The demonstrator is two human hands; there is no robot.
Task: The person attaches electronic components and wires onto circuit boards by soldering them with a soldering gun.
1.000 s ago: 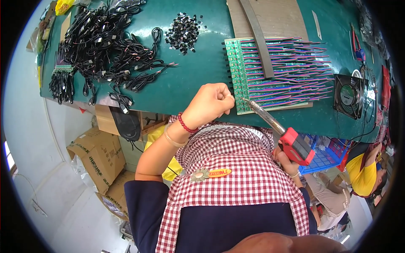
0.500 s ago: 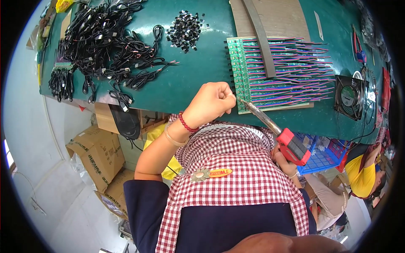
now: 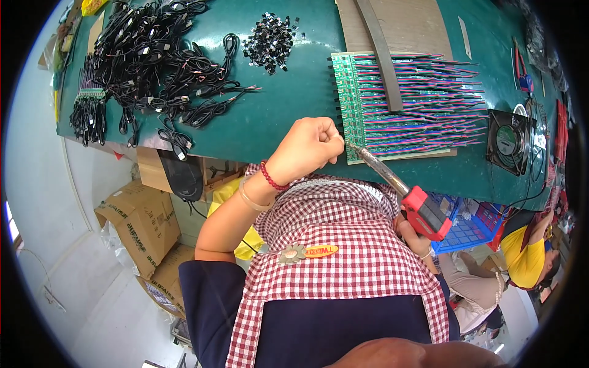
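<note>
My left hand (image 3: 311,145) is closed in a pinch at the near left corner of a panel of green circuit boards (image 3: 351,86). Whatever its fingertips grip is too small or hidden to make out. In my right hand (image 3: 415,238) is a soldering iron (image 3: 426,214) with a red and black handle. Its metal tip points up and left, at the near end of the boards, close to my left fingertips; whether it touches cannot be told. Red, black and blue wires (image 3: 423,110) run rightward from the boards. A flat grey bar (image 3: 385,67) lies across the panel.
Black cables (image 3: 147,61) are heaped at the left, with a pile of small black connectors (image 3: 269,44) beside them. A black fan (image 3: 510,141) and pliers (image 3: 523,76) are at the right. A blue basket (image 3: 469,230) sits below the table edge, near another person (image 3: 524,254).
</note>
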